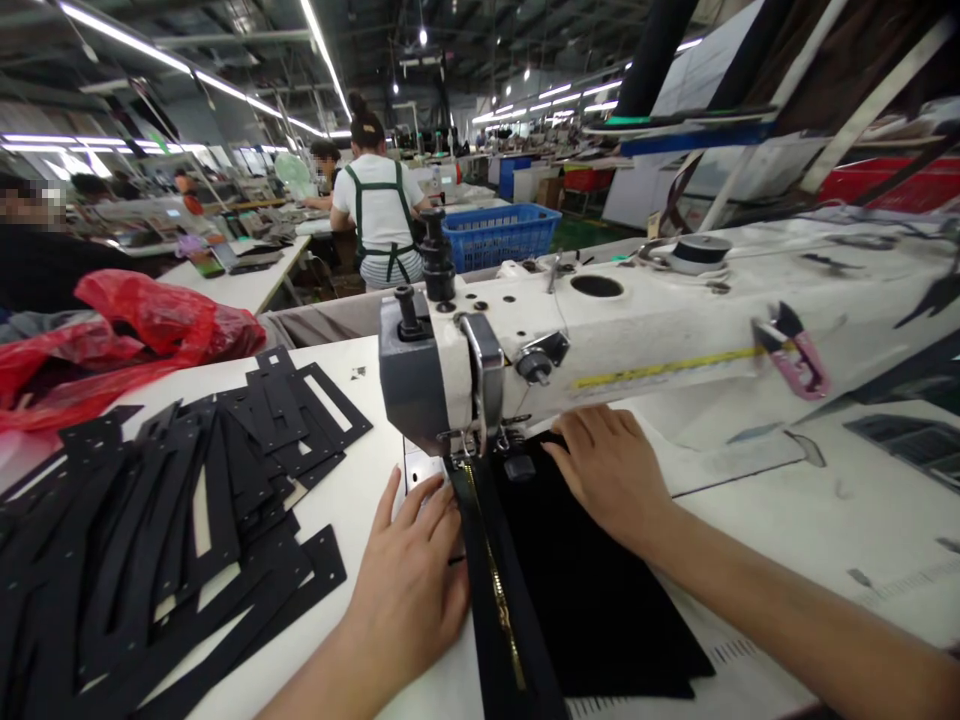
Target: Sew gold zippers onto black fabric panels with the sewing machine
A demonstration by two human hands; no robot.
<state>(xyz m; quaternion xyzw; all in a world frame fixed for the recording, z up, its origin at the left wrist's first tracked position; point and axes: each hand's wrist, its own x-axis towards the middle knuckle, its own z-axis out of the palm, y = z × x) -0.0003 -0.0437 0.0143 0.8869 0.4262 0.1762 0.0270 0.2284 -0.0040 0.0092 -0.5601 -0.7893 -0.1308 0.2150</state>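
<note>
A black zipper strip (491,590) with gold teeth runs lengthwise under the presser foot of a white sewing machine (480,400). Beside it on the right lies a black fabric panel (592,600), its upper end close to the needle area. My left hand (416,565) rests with fingers spread along the strip's left edge, its fingertips near the metal needle plate (424,470). On the panel's upper right edge lies my right hand (611,470), palm down with the fingers extended. The needle tip is hidden by the machine's foot.
Many black cut pieces (172,520) are heaped on the table to the left, with a red plastic bag (150,320) behind. Pink-handled thread snips (802,360) hang on the machine arm. Beyond it stand a blue basket (495,235) and a person (379,200) in an apron.
</note>
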